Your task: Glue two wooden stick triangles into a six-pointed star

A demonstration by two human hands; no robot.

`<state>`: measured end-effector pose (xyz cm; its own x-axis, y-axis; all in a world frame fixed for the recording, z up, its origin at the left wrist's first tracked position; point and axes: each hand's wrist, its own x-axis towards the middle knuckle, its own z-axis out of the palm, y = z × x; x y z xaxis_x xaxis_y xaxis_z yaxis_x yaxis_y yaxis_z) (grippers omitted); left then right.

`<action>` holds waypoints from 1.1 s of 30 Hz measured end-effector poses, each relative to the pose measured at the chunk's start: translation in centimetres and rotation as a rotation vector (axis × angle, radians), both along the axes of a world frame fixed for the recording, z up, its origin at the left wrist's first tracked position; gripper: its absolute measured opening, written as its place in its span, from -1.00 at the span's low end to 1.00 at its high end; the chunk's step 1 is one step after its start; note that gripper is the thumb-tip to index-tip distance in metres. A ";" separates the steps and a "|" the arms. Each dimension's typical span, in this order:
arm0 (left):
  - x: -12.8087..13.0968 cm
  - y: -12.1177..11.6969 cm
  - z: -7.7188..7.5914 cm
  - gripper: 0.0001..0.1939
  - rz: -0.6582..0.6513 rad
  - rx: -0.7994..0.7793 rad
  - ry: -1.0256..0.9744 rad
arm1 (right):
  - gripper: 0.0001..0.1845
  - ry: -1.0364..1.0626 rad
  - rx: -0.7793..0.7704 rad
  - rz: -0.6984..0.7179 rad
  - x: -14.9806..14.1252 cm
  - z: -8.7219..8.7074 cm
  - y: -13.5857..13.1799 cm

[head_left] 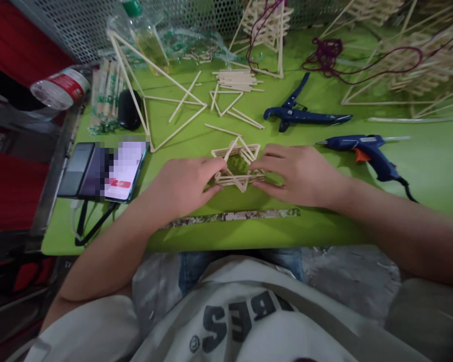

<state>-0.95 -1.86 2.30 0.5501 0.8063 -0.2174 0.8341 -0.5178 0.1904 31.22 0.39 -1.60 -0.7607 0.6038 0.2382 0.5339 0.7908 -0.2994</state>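
Observation:
A small star-shaped frame of thin wooden sticks (238,162) lies on the green table (430,166) in front of me. My left hand (183,183) pinches its left side with thumb and fingers closed on the sticks. My right hand (296,173) grips its right side the same way, fingers curled over the frame's edge. Both hands rest on the table and hold the frame flat.
A blue glue gun (366,149) lies to the right, blue pliers (302,114) behind the frame. Loose sticks (236,79) and a large stick triangle (162,95) sit further back. A phone (113,170) lies at the left edge, bottles and bigger stick frames with purple cord (326,55) at the back.

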 end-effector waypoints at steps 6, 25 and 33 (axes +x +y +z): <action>0.7 0.1 -0.3 -0.69 -0.034 0.020 0.036 | -0.65 -0.033 -0.051 -0.027 -0.5 -0.3 -0.1; -0.2 1.9 -0.6 -0.69 0.165 -0.523 -0.649 | -0.66 0.194 0.139 -0.010 -0.1 1.8 -1.8; 0.4 2.0 -0.8 -0.74 0.279 -0.566 -0.808 | -0.50 0.100 0.073 -0.020 -1.8 0.4 -4.3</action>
<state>-0.54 0.15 1.49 0.5096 0.8221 -0.2537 0.4251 0.0158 0.9050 29.38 -3.93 -1.18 -0.7187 0.5968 0.3567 0.5201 0.8020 -0.2939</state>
